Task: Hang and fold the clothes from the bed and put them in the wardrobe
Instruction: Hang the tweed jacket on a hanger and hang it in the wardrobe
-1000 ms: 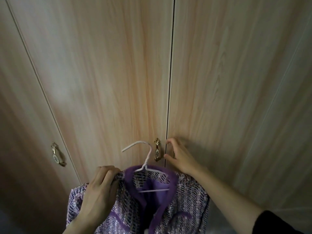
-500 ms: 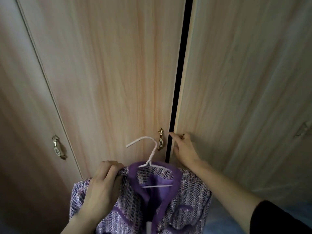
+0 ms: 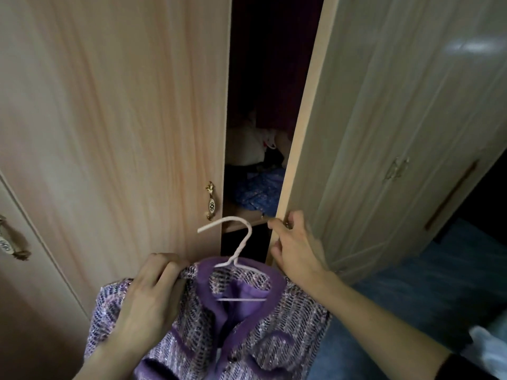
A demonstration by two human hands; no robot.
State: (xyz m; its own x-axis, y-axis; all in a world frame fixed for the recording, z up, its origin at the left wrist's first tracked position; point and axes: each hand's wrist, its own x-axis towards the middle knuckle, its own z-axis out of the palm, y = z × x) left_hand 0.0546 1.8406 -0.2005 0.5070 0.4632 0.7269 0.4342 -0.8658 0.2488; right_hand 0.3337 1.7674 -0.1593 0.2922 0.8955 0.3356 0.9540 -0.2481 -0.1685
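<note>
The left hand (image 3: 149, 303) clenches the shoulder of the purple jacket (image 3: 219, 325) on its white hanger (image 3: 236, 250); just right of it, the right hand (image 3: 295, 249) grasps the open wardrobe door (image 3: 384, 133) edge

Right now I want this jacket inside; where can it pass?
Only the dark gap between the closed left door and the half-open right door. Its shelf is crowded with blue fabric and pale bundles.

Jacket (image 3: 247, 325) on hanger (image 3: 236, 250) before wardrobe door (image 3: 123, 133), opening rightward.
</note>
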